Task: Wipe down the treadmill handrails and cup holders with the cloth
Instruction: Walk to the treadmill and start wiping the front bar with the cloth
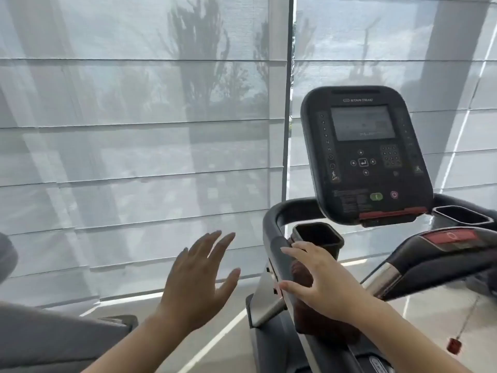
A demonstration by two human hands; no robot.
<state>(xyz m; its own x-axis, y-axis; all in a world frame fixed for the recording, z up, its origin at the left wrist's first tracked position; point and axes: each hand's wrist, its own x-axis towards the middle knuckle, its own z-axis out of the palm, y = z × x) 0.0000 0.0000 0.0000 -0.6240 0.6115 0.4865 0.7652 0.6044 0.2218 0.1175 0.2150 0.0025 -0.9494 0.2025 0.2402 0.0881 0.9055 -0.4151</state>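
Observation:
The treadmill's left handrail (273, 232) curves down from the console at the right of the view. A dark reddish-brown cloth (320, 319) hangs over this rail, just below the left cup holder (318, 234). My right hand (320, 281) lies over the cloth with thumb and fingers wrapped around it and the rail. My left hand (199, 278) hovers in the air to the left of the rail, fingers spread, holding nothing. A second cup holder (462, 215) sits to the right of the console.
The black console (365, 154) with a dark screen stands above the rails. A centre grip bar carries a red stop button (450, 236); a red safety clip (454, 345) dangles on a cord. Sheer window blinds (139, 146) fill the background. A grey machine part (53, 337) sits lower left.

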